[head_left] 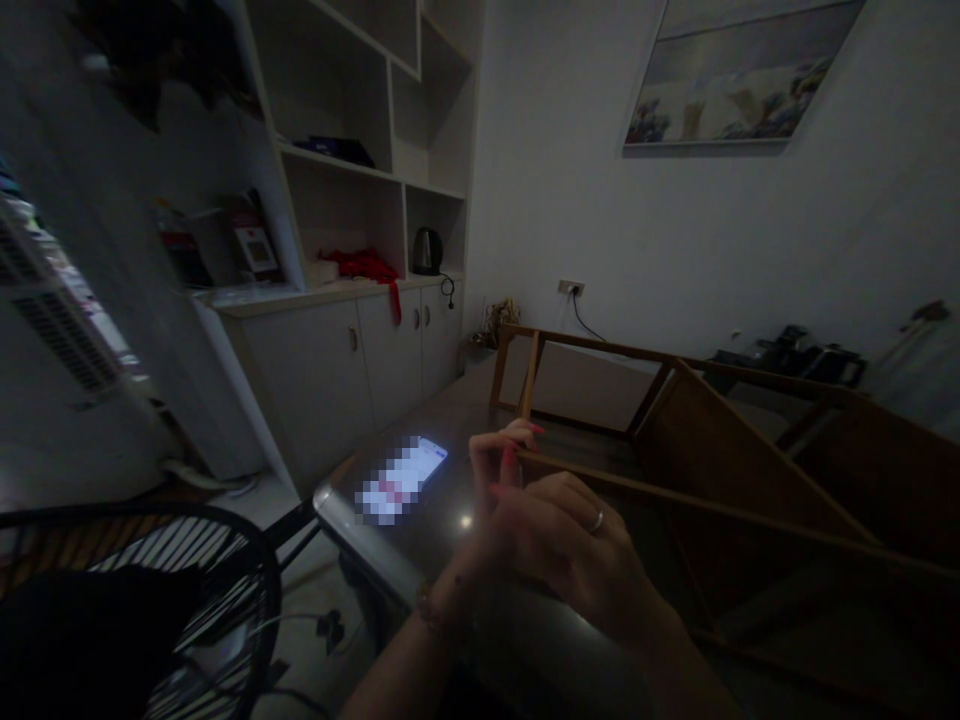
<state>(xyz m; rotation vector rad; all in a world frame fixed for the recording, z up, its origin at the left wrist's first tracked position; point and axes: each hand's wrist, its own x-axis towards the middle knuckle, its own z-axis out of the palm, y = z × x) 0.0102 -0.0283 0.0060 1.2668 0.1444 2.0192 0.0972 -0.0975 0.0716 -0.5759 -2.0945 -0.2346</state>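
Left hand [501, 475] stands upright, fingertips pinching the wooden rail [675, 494], while right hand [577, 545] lies curled against it, grip unclear.

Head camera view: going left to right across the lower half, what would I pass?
Black round wire grille → glowing rectangular phone → left hand → right hand wearing a ring → brown wooden frame lying tipped over.

Forearms enter from 5 and 7 o'clock; the hands meet at centre. Left hand [496, 478] points to 12, fingertips pinched together. Right hand [571, 545] overlaps it from 4 o'clock, back to camera, fingers loosely curled, grip unclear.
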